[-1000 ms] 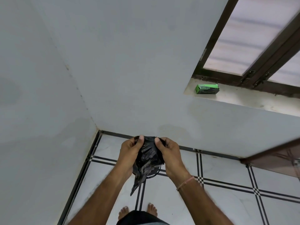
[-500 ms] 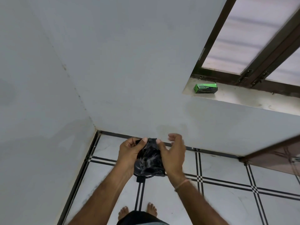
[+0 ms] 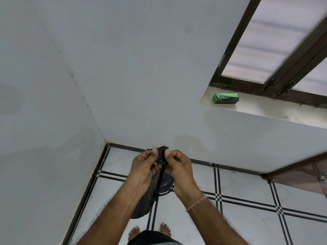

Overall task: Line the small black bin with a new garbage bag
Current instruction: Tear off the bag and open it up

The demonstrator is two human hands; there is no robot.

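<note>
Left hand (image 3: 145,167) and right hand (image 3: 179,167) pinched the bunched garbage bag (image 3: 161,153) at its top, directly above the small black bin (image 3: 166,183); bag unopened, lining apparently not yet begun.

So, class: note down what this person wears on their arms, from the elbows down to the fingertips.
Both arms are bare: no sleeve shows on the left forearm or the right forearm, and there are no gloves. A thin orange-pink thread band circles the right wrist. The left wrist carries nothing, no watch or bracelet. No ring shows on the visible fingers.
</note>
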